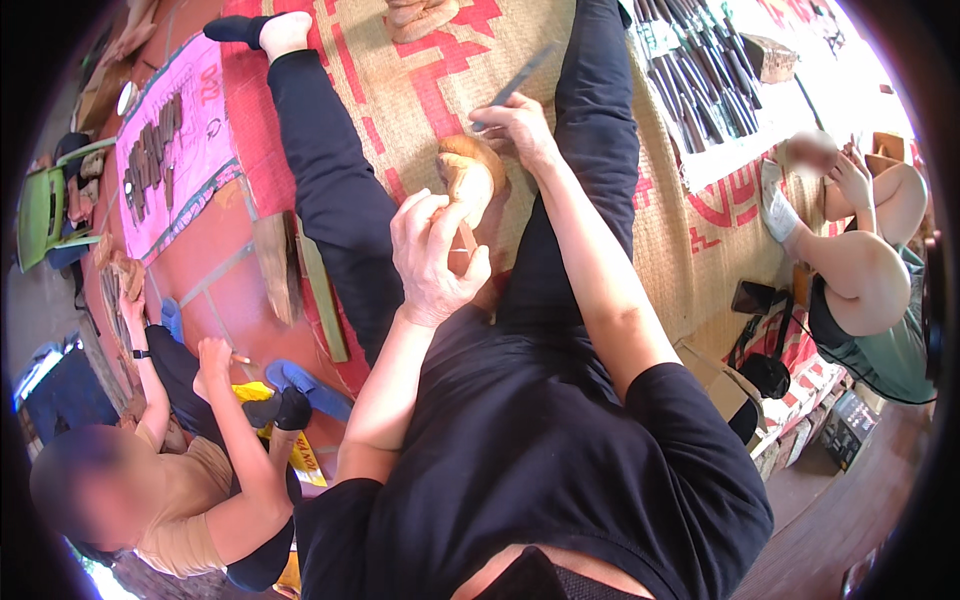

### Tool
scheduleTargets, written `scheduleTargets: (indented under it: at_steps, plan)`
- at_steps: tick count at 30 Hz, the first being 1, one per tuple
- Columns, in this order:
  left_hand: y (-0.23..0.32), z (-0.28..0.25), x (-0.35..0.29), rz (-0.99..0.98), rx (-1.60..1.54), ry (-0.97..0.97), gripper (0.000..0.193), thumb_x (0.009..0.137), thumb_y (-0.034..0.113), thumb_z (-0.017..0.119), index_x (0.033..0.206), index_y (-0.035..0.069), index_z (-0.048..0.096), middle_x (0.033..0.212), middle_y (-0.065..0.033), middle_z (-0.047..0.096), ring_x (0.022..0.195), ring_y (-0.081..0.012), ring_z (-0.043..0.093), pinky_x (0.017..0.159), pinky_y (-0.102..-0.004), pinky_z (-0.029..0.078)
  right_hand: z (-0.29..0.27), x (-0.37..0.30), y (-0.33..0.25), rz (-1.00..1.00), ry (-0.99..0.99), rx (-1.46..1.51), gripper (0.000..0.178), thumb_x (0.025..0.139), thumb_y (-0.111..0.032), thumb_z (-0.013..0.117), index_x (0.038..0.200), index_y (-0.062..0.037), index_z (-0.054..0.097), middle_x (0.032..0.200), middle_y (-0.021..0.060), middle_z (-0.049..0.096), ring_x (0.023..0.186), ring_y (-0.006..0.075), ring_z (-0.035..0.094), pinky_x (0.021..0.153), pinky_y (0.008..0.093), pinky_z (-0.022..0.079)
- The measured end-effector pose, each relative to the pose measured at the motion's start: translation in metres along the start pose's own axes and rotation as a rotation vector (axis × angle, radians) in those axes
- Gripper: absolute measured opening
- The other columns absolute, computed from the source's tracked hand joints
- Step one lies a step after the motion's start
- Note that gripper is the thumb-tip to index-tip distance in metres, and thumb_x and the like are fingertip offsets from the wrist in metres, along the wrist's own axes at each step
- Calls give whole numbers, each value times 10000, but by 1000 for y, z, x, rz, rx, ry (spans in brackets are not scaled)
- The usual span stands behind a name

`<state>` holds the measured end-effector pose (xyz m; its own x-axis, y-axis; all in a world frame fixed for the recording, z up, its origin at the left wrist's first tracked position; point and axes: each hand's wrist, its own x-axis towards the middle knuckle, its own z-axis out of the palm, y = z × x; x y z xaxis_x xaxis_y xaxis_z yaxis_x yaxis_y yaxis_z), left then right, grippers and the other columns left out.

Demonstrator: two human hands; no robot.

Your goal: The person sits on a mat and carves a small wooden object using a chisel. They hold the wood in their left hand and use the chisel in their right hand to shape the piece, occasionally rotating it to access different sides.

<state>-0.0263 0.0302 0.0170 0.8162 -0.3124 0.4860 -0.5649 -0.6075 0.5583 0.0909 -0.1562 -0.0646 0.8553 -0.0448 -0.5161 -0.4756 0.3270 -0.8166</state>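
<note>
A curved, light-brown carved wooden piece [470, 178] stands between my legs, low over the mat. My left hand [432, 258] is closed at its near end, fingers bent. A narrow brown stick [467, 238] shows between the thumb and fingers; whether it belongs to the carving or is separate, I cannot tell. Just beyond and to the right, my right hand [520, 132] grips a long, thin dark tool [527, 72] that slants up and away to the right. Its exact kind is not clear. The right hand's fingers are close beside the carving's far end.
Rows of dark-handled carving tools [700, 75] lie at the far right, several more on a pink cloth [175, 150] at the left. A wooden block [272, 265] and a strip [320, 290] lie beside my left leg. People sit at left and right. Another carving [420, 18] lies ahead.
</note>
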Motion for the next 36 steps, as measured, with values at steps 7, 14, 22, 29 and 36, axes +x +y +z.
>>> scheduleTargets:
  at_steps: [7,14,22,29,36]
  plan:
    - [4,-1,5,9,-9,-46,518,670,201,716,1153,91,563,1132,-122,518,1111,-355,494,966,-467,415,1,3,8,-87,-6,-21,131,750,-60,690,876,-23,696,793,64,682,634,125,594,610,249,479]
    - [3,-2,2,23,-6,-47,504,671,206,720,1141,99,573,1129,-121,519,1107,-355,498,966,-465,414,8,0,7,-65,-232,-102,172,726,-76,712,888,-20,700,810,56,679,749,143,610,742,275,478]
    - [-1,-8,2,40,3,-84,493,665,200,725,1123,93,579,1140,-124,535,1124,-359,503,975,-467,411,4,5,1,-2,-90,-55,219,723,-81,713,924,4,685,808,91,692,681,155,629,652,276,515]
    - [9,-1,14,70,-2,-104,449,743,245,676,1137,56,575,1162,-145,551,1127,-386,507,982,-509,397,6,6,26,-282,-28,-357,149,678,-145,752,781,-43,718,733,81,655,707,142,618,654,291,495]
    - [4,-5,10,125,-10,-151,455,765,256,635,1157,44,550,1176,-162,508,1163,-394,461,997,-527,382,-4,-18,-2,-45,22,1,152,687,-122,750,768,-38,653,736,19,642,713,107,582,657,243,448]
